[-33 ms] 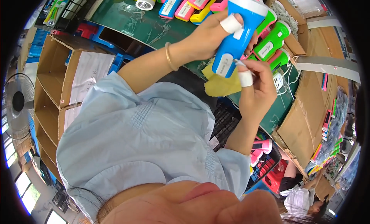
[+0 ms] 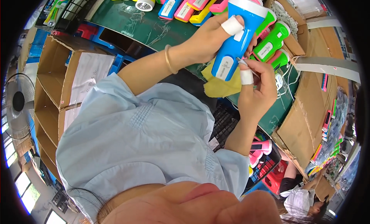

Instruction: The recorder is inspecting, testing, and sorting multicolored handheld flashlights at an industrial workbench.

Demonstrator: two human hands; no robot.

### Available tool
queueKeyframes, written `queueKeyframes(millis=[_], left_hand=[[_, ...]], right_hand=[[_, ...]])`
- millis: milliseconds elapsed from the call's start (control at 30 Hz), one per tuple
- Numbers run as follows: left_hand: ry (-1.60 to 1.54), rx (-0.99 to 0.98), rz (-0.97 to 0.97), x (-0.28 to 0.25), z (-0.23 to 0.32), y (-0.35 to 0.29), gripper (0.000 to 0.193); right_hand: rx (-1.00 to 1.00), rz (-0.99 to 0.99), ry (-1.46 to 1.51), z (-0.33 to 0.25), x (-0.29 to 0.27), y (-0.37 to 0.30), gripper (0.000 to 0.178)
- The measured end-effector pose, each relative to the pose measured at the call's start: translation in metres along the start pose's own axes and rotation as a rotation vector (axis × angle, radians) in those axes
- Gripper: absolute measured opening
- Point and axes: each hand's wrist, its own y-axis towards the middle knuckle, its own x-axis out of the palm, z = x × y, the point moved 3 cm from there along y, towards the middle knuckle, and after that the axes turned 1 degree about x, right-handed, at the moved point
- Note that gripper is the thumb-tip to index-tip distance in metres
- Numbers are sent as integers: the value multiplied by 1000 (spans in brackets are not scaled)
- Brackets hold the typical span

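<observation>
Head view: the person's left hand (image 2: 206, 41) is wrapped around a blue flashlight (image 2: 233, 47), its thumb lying across the front near a pale switch. The right hand (image 2: 259, 83) has its thumb and forefinger in a narrow pinch on a small pale piece (image 2: 241, 61), too small to identify, right at the flashlight's side edge near its lower end.

For close work like this, the left grip would do best to hold the body firm and slightly tilted, while the right fingertips move lightly, resting against the edge so they do not slip onto the pale oval panel (image 2: 225, 67) just left of them.

The flashlight looks like smooth, glossy plastic, tapering from a flared white rim above the left thumb to a rounded end. Matt white wraps cover both thumbs, probably adding some grip. Below and left of the right fingertips lies a creased, soft-looking yellow cloth (image 2: 223, 88); beyond them, to the right, rest green flashlights (image 2: 271, 41) with similar flared heads.
</observation>
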Motion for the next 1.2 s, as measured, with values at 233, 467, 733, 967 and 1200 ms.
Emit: queueKeyframes(millis=[233, 467, 733, 967, 1200], left_hand=[[468, 41, 179, -2, -7, 5, 42], [-213, -30, -49, -3, -10, 10, 58], [-1069, -282, -13, -19, -40, -1, 69], [-107, 114, -146, -7, -19, -3, 73], [-122, -260, 114, -12, -15, -6, 47]], right_hand=[[-183, -212, -325, 6, 0, 14, 21], [-303, -401, -5, -9, 3, -7, 36], [-685, -367, -215, -9, 16, -42, 33], [105, 98, -147, 26, 43, -28, 48], [330, -234, 227, 63, 5, -34, 27]])
